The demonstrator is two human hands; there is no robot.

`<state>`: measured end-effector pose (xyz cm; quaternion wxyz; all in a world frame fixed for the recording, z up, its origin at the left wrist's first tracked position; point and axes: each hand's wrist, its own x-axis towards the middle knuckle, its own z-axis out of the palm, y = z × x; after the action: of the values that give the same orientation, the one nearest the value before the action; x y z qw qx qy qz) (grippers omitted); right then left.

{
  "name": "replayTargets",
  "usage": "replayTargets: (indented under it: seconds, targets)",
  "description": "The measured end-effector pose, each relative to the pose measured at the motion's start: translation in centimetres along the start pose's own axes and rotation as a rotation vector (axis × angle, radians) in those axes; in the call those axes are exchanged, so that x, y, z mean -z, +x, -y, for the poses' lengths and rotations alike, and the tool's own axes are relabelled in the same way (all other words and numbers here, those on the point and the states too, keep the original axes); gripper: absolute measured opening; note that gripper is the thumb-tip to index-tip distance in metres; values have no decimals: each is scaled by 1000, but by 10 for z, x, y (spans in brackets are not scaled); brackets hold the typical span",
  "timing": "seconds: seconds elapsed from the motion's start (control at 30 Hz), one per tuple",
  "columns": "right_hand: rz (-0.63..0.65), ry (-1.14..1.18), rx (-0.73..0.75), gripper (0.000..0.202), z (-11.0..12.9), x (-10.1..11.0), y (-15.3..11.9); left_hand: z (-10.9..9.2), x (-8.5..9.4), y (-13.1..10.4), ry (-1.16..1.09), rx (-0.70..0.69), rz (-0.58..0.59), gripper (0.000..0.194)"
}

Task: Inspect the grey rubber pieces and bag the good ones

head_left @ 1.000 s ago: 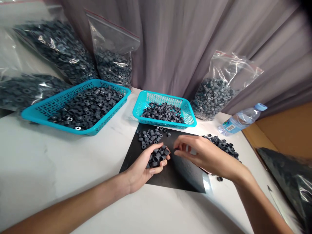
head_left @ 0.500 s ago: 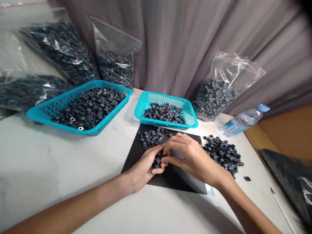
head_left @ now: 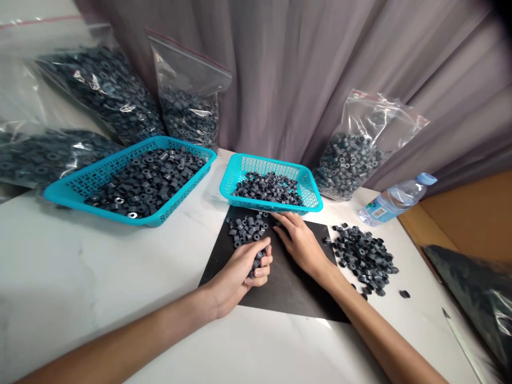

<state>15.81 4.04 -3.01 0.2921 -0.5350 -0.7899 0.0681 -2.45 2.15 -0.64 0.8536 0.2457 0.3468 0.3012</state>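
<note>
My left hand (head_left: 244, 266) is curled round a handful of small dark grey plastic rings (head_left: 258, 262), which show between thumb and fingers. Over the far part of the black mat (head_left: 288, 293), my right hand (head_left: 300, 242) reaches down with thumb and index finger apart. Its fingertips are by a dark ring that is mostly hidden by them. Just left of those fingertips, a loose cluster of rings (head_left: 246, 228) lies on the mat. Behind the mat stands a small turquoise basket (head_left: 272, 207) with rings in it.
A larger turquoise basket (head_left: 156, 220) of rings stands at left. Bags of rings (head_left: 188, 112) lean against the curtain (head_left: 280, 80); another bag (head_left: 352, 154) stands at back right. A ring pile (head_left: 366, 258) and a water bottle (head_left: 396, 200) are at right.
My right hand has moved away from my left hand, forward to the mat's far edge, and its fingers have spread. My left hand has closed more round its rings.
</note>
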Motion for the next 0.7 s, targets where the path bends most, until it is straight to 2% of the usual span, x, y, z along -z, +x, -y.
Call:
replayTargets:
  seconds: [0.1,0.2,0.4,0.47,0.57,0.7]
  targets:
    - [2,-12,4,28,3,-4,1,0,0,0,6,4,0,23]
    - [-17,9,-13,23,4,1,2,-2,-1,-2,9,3,-20,22]
    - [-72,207,-35,11,22,35,7,-4,-3,-3,-14,-1,-23,24]
    - [-18,295,-35,11,35,50,8,-4,-3,-3,-21,-10,-31,24]
    - [187,442,30,11,55,65,5,-4,-4,-4,-22,-53,-44,21]
    - [269,455,118,9,70,67,0,-2,-4,-5,-7,-107,-47,16]
